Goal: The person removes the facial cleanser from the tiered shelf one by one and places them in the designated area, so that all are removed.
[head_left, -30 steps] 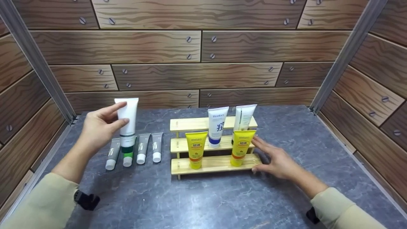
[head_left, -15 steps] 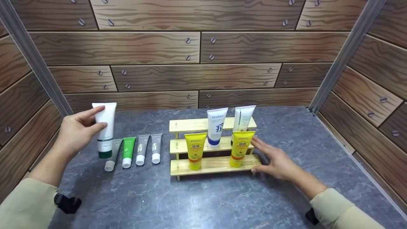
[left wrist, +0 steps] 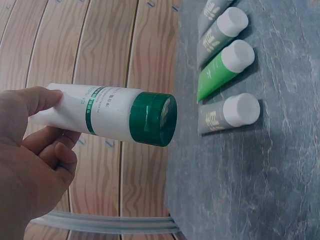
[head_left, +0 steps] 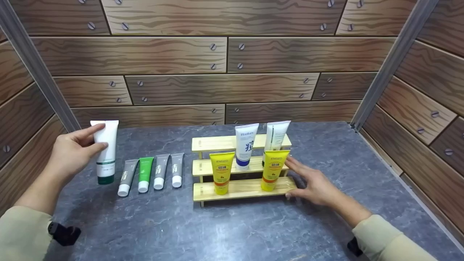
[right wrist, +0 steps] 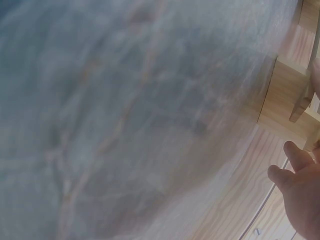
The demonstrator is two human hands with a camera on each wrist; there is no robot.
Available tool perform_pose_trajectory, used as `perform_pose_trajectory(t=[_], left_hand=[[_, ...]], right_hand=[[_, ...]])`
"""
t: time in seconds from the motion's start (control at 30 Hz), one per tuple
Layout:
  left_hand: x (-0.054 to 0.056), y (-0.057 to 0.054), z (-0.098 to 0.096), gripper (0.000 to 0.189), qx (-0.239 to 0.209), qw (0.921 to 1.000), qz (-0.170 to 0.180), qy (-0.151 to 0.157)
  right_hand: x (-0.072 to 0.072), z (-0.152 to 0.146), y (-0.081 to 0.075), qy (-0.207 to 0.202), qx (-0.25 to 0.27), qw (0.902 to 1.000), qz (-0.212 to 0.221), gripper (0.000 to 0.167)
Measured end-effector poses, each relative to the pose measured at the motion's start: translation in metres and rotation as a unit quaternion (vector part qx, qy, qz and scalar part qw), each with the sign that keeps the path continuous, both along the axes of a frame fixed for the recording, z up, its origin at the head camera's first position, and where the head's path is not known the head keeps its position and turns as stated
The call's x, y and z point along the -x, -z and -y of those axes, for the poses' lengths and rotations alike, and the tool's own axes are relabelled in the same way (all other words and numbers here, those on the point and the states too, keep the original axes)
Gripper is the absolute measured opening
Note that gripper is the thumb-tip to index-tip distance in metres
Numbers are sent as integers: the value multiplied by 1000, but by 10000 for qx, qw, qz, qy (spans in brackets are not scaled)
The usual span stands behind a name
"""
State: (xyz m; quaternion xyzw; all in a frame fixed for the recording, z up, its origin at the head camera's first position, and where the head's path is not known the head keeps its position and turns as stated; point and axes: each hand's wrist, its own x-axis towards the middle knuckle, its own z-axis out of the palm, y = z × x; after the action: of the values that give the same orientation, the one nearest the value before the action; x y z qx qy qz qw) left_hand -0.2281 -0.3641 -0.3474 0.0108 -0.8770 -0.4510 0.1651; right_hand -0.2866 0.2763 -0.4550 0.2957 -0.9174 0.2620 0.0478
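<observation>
In the head view my left hand (head_left: 70, 154) pinches a white squeeze tube (head_left: 106, 154) near its flat top end, thumb on one side and fingers on the other. The tube hangs cap-down; its dark green cap (left wrist: 152, 120) shows large in the left wrist view. Beside it lie three grey tubes (head_left: 128, 177) and one green tube (head_left: 145, 170), all white-capped, in a row. My right hand (head_left: 315, 183) touches the right end of a three-step wooden rack (head_left: 246, 186), fingers stretched along its side and thumb at the lowest step's corner.
Two yellow tubes (head_left: 222, 174) stand on the rack's lowest step. On the middle step stand a white tube with a blue cap (head_left: 246, 145) and another white tube (head_left: 277, 134), partly hidden. Wood-patterned walls (head_left: 145, 54) enclose the grey table (head_left: 163, 224).
My left hand has carried the white tube leftward and lower, from over the small tubes to beyond the left end of their row. The right hand stays at the rack.
</observation>
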Motion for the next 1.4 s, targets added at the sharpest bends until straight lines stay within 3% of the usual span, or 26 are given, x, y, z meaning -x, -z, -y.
perform_pose_trajectory(t=[0.47, 0.87, 1.13, 1.4], left_hand=[[2, 15, 19, 59, 267, 9983, 474, 202], [5, 36, 30, 60, 453, 9933, 1021, 303], [11, 56, 33, 59, 439, 9928, 1085, 248], [14, 64, 35, 59, 647, 9908, 1172, 206]], right_hand=[[0, 0, -1, 120, -132, 9998, 127, 104], [1, 0, 2, -86, 54, 9999, -133, 102], [0, -1, 1, 117, -80, 9998, 157, 105], [1, 0, 1, 151, -65, 9997, 201, 105]])
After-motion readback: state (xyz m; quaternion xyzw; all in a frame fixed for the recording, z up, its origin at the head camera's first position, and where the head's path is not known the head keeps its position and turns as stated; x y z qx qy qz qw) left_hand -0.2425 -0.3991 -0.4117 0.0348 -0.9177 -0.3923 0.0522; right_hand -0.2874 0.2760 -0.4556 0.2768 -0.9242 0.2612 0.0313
